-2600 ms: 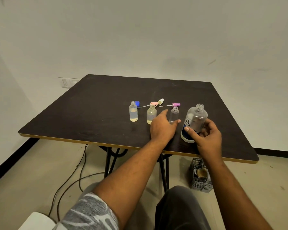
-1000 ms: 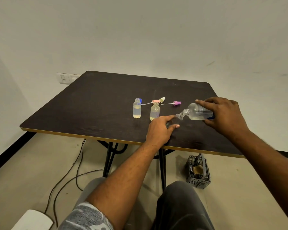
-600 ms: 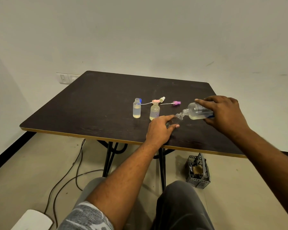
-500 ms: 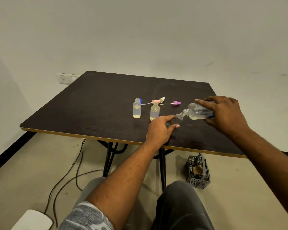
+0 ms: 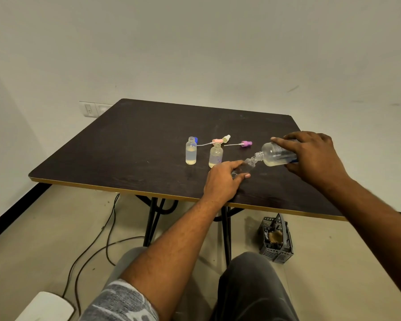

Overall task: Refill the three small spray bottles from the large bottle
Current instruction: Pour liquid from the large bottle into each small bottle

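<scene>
Beside the left hand (image 5: 222,181)'s third bottle (image 5: 249,162) stand two small bottles (image 5: 191,154)

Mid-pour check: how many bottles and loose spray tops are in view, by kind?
Small bottles: 3
Large bottle: 1
Spray tops: 3, blue, pink, purple; pale tip counted with the pink
Total: 7

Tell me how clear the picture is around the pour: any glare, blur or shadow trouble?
Head view: soft, even light, faint shadows on the table, no strong glare. Head view again: the clear small bottle in the left hand nearly vanishes against the dark top, fill level unreadable; the large bottle in the right hand reads clearly.
</scene>
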